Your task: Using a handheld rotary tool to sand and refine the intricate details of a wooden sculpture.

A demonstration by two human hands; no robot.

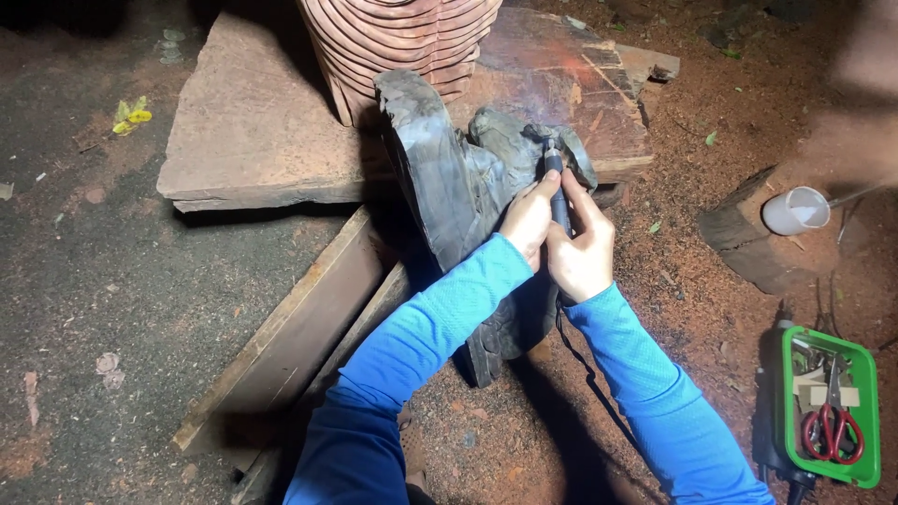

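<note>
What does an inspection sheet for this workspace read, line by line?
Surface: stone slab on dusty reddish ground.
Job's things: dark carving leaning on slab; rotary tool tip on it.
Clutter: green tray with red scissors; white cup on log; planks.
Grips: right hand holds the tool; left hand steadies it.
Cables: black cord trails from the tool.
Surroundings: ribbed wooden piece behind.

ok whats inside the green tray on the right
The green tray holds red-handled scissors lying on pale flat pieces, perhaps card or wood. Whatever lies beneath the scissors and those pieces is covered and cannot be made out.
</note>
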